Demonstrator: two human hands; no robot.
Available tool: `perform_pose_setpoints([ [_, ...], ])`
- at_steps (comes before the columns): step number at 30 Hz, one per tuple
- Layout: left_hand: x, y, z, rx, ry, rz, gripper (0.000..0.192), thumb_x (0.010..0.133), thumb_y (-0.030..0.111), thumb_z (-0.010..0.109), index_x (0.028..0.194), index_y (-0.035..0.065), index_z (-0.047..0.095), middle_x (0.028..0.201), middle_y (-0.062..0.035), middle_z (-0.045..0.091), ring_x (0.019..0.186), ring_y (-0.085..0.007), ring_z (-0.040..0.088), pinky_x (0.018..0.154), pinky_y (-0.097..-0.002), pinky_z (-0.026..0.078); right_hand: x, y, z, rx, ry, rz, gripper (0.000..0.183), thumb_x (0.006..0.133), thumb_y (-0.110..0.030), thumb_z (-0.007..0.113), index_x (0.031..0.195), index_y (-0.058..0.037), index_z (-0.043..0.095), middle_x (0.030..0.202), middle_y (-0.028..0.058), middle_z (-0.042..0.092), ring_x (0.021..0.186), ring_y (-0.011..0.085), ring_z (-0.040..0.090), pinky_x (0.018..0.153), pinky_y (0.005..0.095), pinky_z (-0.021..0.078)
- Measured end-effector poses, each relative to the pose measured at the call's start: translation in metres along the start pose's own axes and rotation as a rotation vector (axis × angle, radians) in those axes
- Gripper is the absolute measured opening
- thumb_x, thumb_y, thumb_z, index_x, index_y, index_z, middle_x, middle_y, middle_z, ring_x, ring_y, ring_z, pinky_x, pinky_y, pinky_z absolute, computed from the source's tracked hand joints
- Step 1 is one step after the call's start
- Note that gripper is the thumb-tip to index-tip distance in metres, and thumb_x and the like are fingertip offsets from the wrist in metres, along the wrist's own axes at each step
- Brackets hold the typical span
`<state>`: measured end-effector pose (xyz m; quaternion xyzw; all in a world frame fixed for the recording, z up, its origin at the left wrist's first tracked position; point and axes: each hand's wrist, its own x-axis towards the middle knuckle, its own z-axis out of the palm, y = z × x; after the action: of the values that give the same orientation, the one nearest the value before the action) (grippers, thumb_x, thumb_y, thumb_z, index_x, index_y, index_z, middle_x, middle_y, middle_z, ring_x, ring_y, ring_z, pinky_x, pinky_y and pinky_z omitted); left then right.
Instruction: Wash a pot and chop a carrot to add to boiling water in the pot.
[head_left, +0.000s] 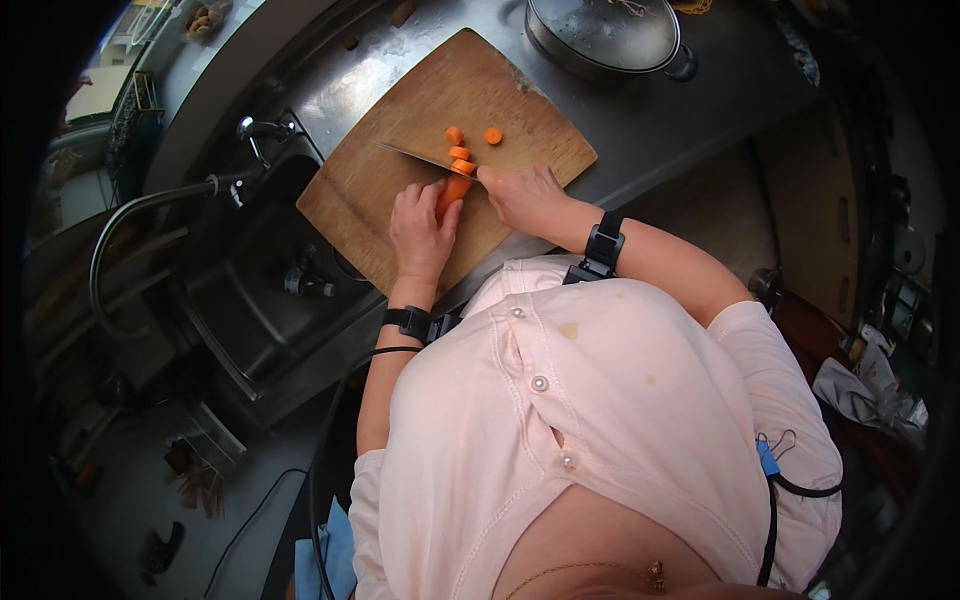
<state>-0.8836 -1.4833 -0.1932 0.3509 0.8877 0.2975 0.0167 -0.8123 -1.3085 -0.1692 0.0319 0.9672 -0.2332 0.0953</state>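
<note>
On a wooden cutting board (390, 97) lies a carrot (453, 193), held down by the fingers and thumb of my left hand (424, 229). My right hand (525, 196) is closed around the handle of a kitchen knife (420, 157), whose handle is mostly hidden by the fist. The blade crosses the carrot just beyond my left fingertips and points to the upper left. Several thick carrot pieces (459, 152) sit in a row past the blade. One round carrot slice (493, 136) rests apart, to their right.
Left of the board is a metal sink (247, 300) with a curved faucet (142, 199) and a plastic bottle (307, 284) inside. A lidded pot (604, 37) stands on the metal counter (675, 127) at the upper right. The board's lower left edge overhangs the sink.
</note>
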Motion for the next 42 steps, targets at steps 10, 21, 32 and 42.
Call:
perform_pose_setpoints([
  [10,-0.002,-0.008,0.001,-0.001,-0.036,-0.051,0.026,0.076,0.021,0.072,0.093,0.0048,0.061,0.087,-0.0114,0.056,0.084,-0.0314,0.055,0.070,-0.0397,0.047,-0.022,-0.018,-0.030,0.037,-0.013,0.001,0.006,0.081,-0.009,0.054,0.085,-0.0038,0.054,0.069,0.0152,0.064,0.067,0.0340,0.065,0.063,0.0461,0.0476],
  [21,-0.002,-0.004,-0.001,-0.008,-0.014,-0.003,0.029,0.076,0.023,0.072,0.093,0.0037,0.059,0.088,-0.0124,0.056,0.085,-0.0322,0.055,0.071,-0.0402,0.047,-0.003,-0.014,0.004,0.054,0.010,0.027,0.009,0.081,-0.009,0.054,0.089,-0.0030,0.055,0.070,0.0163,0.064,0.069,0.0351,0.065,0.063,0.0470,0.0479],
  [32,-0.005,-0.017,-0.002,-0.049,-0.008,-0.077,0.029,0.076,0.022,0.073,0.089,0.0020,0.057,0.086,-0.0138,0.058,0.083,-0.0342,0.056,0.071,-0.0414,0.046,-0.019,-0.035,-0.020,0.045,-0.051,0.013,0.005,0.079,-0.007,0.054,0.083,-0.0037,0.054,0.070,0.0161,0.064,0.069,0.0345,0.065,0.062,0.0471,0.0466],
  [42,-0.006,-0.010,-0.002,-0.034,-0.018,-0.075,0.031,0.073,0.021,0.075,0.088,0.0013,0.056,0.088,-0.0147,0.057,0.085,-0.0343,0.054,0.073,-0.0413,0.045,0.001,-0.027,0.006,0.030,-0.024,-0.008,0.007,0.081,-0.008,0.054,0.086,-0.0034,0.056,0.073,0.0168,0.065,0.071,0.0345,0.065,0.065,0.0463,0.0485],
])
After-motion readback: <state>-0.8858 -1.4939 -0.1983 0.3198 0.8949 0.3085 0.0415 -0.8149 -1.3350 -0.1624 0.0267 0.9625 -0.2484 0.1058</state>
